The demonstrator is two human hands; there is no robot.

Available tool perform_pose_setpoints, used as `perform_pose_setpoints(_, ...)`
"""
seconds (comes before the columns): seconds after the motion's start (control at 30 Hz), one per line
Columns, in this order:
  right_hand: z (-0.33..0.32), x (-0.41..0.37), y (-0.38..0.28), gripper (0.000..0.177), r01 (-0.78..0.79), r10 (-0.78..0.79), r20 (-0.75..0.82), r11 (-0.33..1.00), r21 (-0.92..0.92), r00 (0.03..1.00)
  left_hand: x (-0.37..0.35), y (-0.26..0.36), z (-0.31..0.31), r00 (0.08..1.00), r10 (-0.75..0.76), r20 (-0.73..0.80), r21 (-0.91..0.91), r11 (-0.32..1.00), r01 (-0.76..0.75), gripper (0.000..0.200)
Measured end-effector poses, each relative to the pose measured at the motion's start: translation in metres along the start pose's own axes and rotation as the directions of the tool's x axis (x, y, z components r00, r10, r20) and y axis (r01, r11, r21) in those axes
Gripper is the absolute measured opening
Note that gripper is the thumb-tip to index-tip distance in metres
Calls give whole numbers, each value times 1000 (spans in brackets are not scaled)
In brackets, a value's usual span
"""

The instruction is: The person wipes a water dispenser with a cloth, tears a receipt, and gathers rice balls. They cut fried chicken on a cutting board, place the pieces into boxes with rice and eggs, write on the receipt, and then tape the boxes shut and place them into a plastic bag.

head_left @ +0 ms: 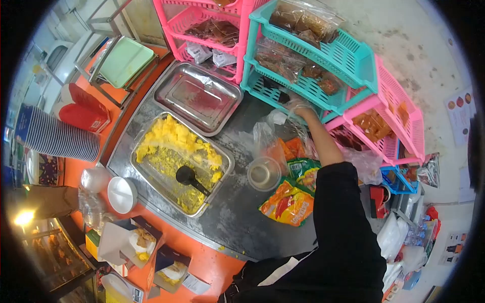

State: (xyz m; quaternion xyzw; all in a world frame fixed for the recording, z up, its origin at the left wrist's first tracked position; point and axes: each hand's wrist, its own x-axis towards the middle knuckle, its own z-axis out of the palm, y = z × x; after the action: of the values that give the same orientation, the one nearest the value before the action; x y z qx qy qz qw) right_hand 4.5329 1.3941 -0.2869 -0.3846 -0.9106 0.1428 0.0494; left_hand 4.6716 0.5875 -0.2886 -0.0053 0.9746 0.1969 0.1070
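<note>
My right hand (301,108) reaches forward to the front edge of the lowest level of a teal basket rack (323,76). What looks like clear plastic lies around its fingers, so I cannot make out whether it grips anything. Below the hand lie crumpled clear plastic bags (263,139) and a bag with orange contents (293,149). A round clear tub (263,173) stands near them, beside a yellow-orange printed packet (288,203) and a green packet (303,171). My left hand is out of view.
A metal tray (228,166) holds yellow rice and a black scoop (186,177). Behind it is a metal lid or tray (197,98). Stacked paper cups (60,134), a white bowl (122,194) and open food boxes (113,242) stand left. Pink baskets (391,111) hold sauce packets.
</note>
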Motion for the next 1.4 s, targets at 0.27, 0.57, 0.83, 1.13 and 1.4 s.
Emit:
perform_pose_setpoints(0.27, 0, 17, -16, 38, 28, -29, -3, 988, -151, 1000, 5, -2, -4, 991, -46, 129, 47, 998, 40, 55)
perform_pose_setpoints(0.57, 15, 79, -56, 22, -60, 127, -322, 976, 210, 938, 0, -2, -7, 981, -54, 185, 58, 997, 44, 54)
perform_pose_setpoints(0.83, -20, 16, -48, 20, 334, -334, 8, 941, -53, 943, -15, -42, -4, 988, 84, 129, -28, 996, -81, 52)
perform_pose_setpoints(1.13, -126, -177, -241, 22, 513, -528, -82, 845, -152, 845, -2, 29, -28, 990, -53, -131, -143, 989, 34, 42)
perform_pose_setpoints(1.4, -36, -293, -489, 28, 842, -942, -47, 273, 466, 332, -39, 11, -41, 969, -1, -248, -164, 986, -41, 43)
